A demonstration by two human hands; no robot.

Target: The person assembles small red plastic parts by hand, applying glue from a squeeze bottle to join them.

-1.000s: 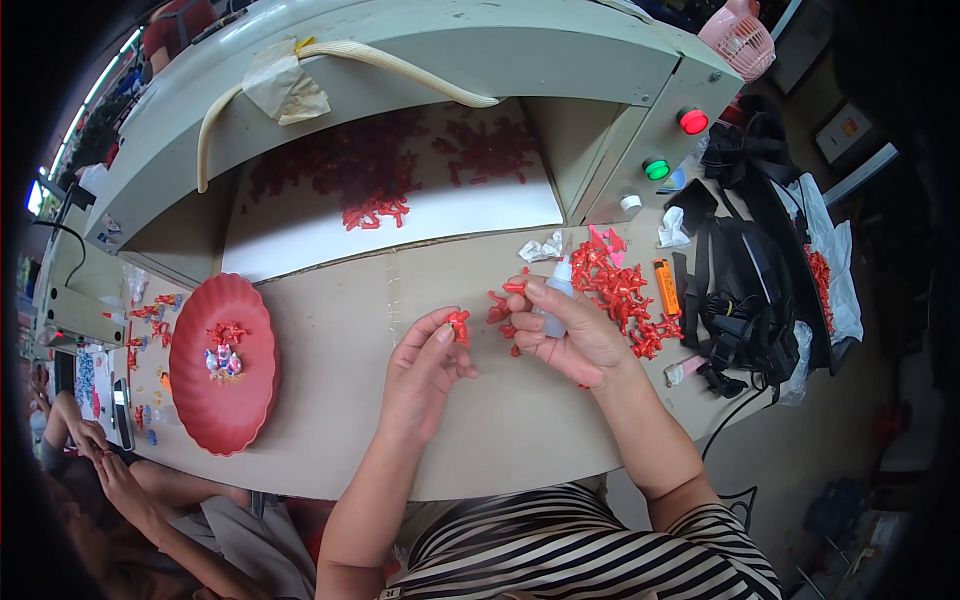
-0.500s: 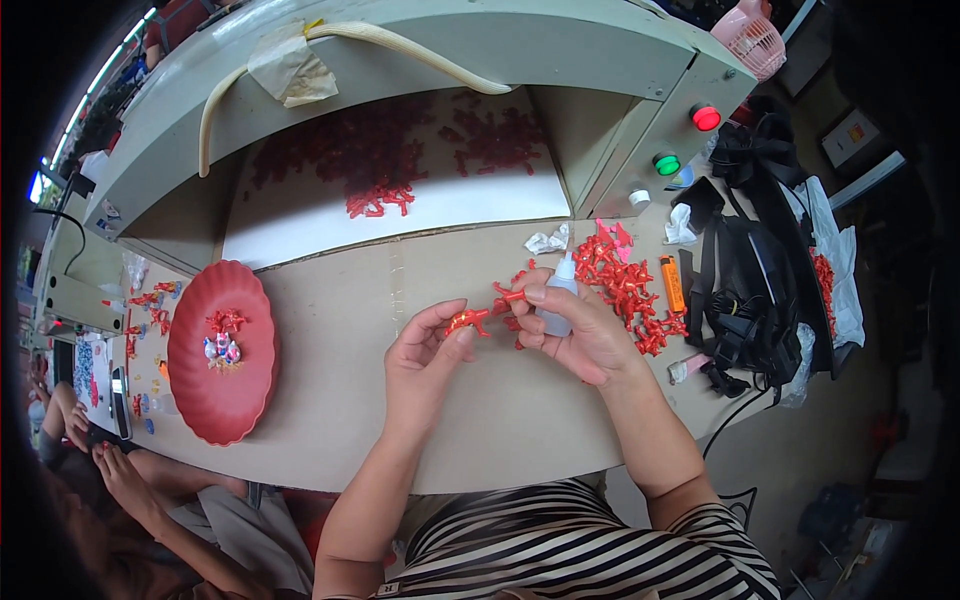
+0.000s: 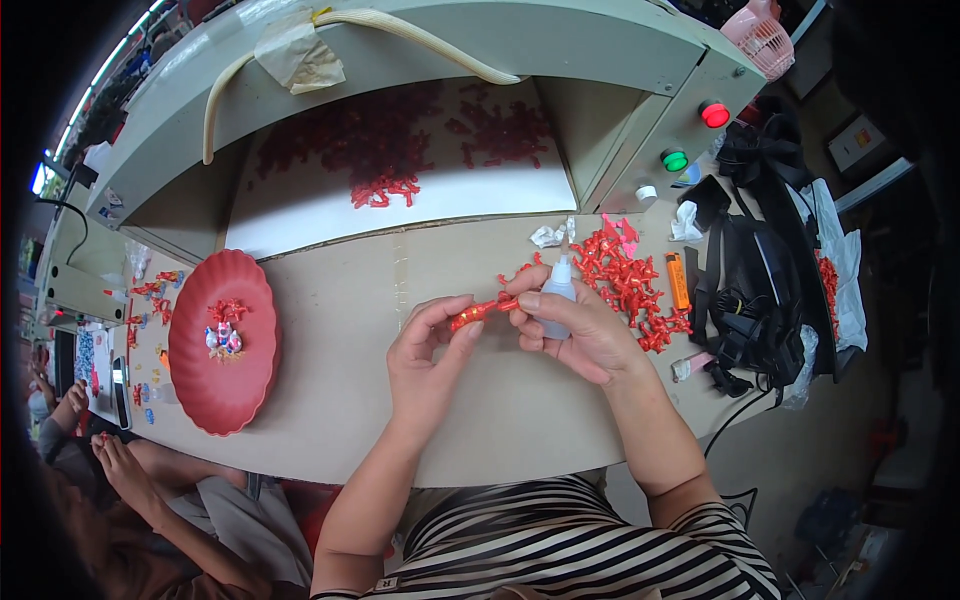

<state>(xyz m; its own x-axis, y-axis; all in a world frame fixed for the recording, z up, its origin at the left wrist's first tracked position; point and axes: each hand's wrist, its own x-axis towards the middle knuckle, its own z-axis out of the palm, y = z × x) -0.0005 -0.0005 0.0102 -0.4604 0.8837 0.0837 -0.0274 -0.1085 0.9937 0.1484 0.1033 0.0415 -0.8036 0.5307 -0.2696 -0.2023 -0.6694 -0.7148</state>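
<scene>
My left hand pinches a red plastic figure piece with gold marks between thumb and fingertips. Thumb and forefinger of my right hand grip a smaller red piece. The same hand holds a white squeeze bottle with a narrow nozzle upright against its fingers. The two red pieces meet end to end in front of me; whether they are joined I cannot tell. Just beyond my right hand lies a heap of red plastic pieces.
A red scalloped tray with several small figures stands at left. Ahead, red pieces lie inside a grey machine opening. An orange lighter, crumpled tissue and a black bag sit at right. Another person's hand works at far left.
My hands have come together, bringing the small red piece in my right hand against the piece in my left. The bottle stays in my right hand. The view has shifted slightly.
</scene>
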